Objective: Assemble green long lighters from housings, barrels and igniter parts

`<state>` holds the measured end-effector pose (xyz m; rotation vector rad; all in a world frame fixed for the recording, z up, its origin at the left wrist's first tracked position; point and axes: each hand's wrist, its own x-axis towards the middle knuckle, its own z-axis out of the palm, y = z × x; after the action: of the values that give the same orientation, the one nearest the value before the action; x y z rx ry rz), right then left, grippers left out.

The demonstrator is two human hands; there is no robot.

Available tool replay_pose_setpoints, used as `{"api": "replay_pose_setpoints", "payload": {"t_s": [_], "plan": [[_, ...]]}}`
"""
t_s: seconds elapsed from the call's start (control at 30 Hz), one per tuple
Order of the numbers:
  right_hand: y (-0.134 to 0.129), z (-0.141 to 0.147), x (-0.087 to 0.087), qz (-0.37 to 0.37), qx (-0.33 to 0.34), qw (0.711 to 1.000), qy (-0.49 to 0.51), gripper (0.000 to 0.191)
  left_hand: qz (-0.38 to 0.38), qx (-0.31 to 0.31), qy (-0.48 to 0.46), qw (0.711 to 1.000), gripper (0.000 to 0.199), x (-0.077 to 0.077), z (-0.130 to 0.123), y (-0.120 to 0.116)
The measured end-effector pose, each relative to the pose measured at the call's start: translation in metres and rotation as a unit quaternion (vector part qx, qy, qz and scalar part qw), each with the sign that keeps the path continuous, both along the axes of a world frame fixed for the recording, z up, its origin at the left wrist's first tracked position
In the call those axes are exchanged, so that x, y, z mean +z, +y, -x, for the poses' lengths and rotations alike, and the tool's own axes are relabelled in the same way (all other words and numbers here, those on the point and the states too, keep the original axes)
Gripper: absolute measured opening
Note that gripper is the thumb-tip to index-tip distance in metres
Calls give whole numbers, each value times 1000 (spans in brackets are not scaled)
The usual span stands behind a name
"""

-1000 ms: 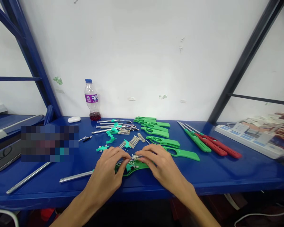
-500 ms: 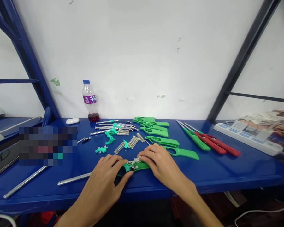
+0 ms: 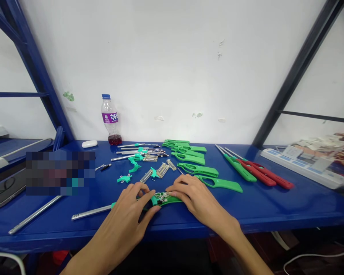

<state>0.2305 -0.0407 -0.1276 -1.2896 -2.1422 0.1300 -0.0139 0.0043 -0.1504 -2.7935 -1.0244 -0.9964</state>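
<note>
A partly assembled long-nosed lighter lies at the table's front, its green handle half open side up. Its silver metal tube sticks out to the left. My left hand is closed around the handle's trigger end, thumb and fingertips on a teal trigger piece. White wires lie bunched between the two hands. My right hand is closed over the other end of the handle, fingertips pressing near the wires and a clear part, mostly hidden beneath them.
Several green handle halves lie behind my right hand. Clear fuel tanks, teal triggers and metal tubes are scattered behind the left. Red lighters, a power strip and a bottle stand farther out.
My left fingertips have shifted slightly over the trigger area, and more of the teal part by the tube shows. Both hands keep their grip; the view has moved a little.
</note>
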Motion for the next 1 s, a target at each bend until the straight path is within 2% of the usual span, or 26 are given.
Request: {"api": "replay_pose_setpoints", "payload": {"t_s": [0.17, 0.37, 0.5, 0.7, 0.87, 1.0], "plan": [[-1, 0, 0, -5, -8, 1000, -9, 16, 15, -1, -25, 1000, 31, 6, 0, 2], [1, 1, -3, -14, -14, 1000, -13, 13, 20, 10, -58, 998, 41, 7, 0, 3], [2, 1, -3, -22, -10, 1000, -16, 12, -31, 19, -42, 998, 42, 6, -1, 2], [-1, 1, 0, -18, -5, 1000, -16, 13, -74, -10, 9, 997, 26, 3, -1, 0], [-1, 1, -3, -20, -7, 1000, -12, 13, -67, -4, 27, 997, 26, 2, -1, -2], [2, 1, -6, -21, -7, 1000, -14, 13, -41, -24, 21, 999, 27, 7, 1, 1]]}}
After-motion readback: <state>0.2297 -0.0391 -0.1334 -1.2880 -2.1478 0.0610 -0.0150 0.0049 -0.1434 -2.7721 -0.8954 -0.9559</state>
